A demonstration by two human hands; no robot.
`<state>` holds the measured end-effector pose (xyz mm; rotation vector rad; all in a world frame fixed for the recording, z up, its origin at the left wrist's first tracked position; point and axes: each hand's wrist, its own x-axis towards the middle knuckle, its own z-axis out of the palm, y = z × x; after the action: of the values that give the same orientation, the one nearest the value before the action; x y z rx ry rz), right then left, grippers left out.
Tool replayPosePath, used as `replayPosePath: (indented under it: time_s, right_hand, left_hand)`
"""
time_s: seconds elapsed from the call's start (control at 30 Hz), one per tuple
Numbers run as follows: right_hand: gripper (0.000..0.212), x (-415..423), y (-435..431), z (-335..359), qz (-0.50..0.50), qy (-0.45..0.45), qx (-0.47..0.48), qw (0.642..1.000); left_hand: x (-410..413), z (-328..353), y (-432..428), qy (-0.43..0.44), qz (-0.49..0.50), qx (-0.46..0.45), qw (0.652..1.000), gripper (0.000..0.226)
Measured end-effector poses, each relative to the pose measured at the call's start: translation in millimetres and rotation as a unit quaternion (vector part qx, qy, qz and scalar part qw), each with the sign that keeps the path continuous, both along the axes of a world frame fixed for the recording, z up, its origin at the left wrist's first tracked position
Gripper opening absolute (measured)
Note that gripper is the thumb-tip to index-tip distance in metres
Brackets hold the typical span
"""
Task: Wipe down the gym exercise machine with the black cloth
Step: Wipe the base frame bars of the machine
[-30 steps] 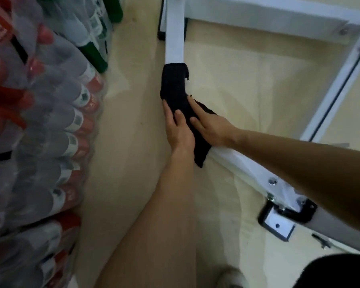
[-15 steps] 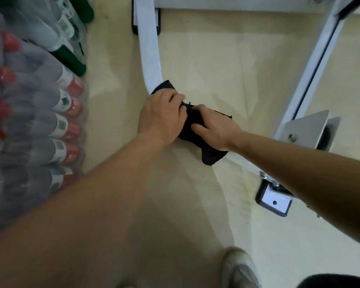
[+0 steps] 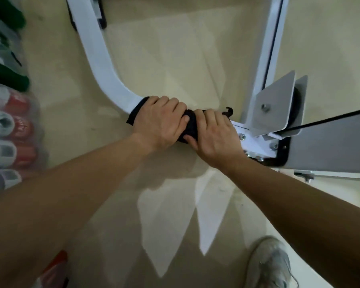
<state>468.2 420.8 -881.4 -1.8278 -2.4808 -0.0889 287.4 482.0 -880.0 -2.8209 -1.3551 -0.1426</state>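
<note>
Wrapping soft black cloth round smooth curved white tube, left hand and right hand grip clenched on it.

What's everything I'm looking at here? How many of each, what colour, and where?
machine frame: one, white, curving from top left down to the right
cloth: one, black, wrapped round the frame under both hands
bracket: one, grey, right, against the frame's upright
panel: one, grey, right edge
bottles: several, red and green, blurred, left edge
shoe: one, pale grey, bottom right
floor: one, beige, beneath everything
left hand: one, grips the cloth
right hand: one, grips the cloth beside it
</note>
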Motion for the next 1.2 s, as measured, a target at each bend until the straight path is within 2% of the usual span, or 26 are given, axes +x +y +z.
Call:
replayPosePath:
  time_s: [0.1,0.3,0.5,0.6,0.67,0.73,0.83,1.03,1.2]
  right_hand:
    - [0.059,-22,7,2,-0.068,0.007,0.000,0.998]
    - [0.065,-68,38,-3,-0.021,-0.010,0.014,1.000]
    - [0.063,-15,9,-11,0.002,-0.009,0.058,0.998]
    - [0.058,12,-10,-11,0.026,-0.053,0.072,0.996]
    - [0.058,10,-11,-12,0.006,-0.074,0.080,0.994]
    - [0.062,-1,-3,-11,-0.006,-0.076,0.068,0.995]
    - [0.068,-16,16,-4,0.019,-0.079,0.044,0.996]
    - [0.063,-64,51,1,0.070,-0.040,-0.026,0.996]
    - [0.070,-42,39,3,0.070,-0.015,-0.052,0.996]
  left_hand:
    - [-20,-1,17,-0.026,-0.035,-0.018,0.999,0.041]
    - [-61,0,37,-0.013,-0.016,-0.019,1.000,0.042]
    - [-18,1,14,0.001,0.006,0.003,1.000,0.039]
    - [-1,-2,4,-0.002,-0.014,0.017,1.000,0.038]
    - [-3,-6,3,-0.021,-0.039,0.020,0.999,0.041]
    - [-15,-7,9,-0.029,-0.083,0.000,0.996,0.054]
    - [-46,-6,27,0.003,-0.126,-0.009,0.992,0.073]
    - [-102,-1,64,0.049,-0.163,0.022,0.985,0.075]
    - [-81,-2,44,0.050,-0.108,0.041,0.992,0.076]
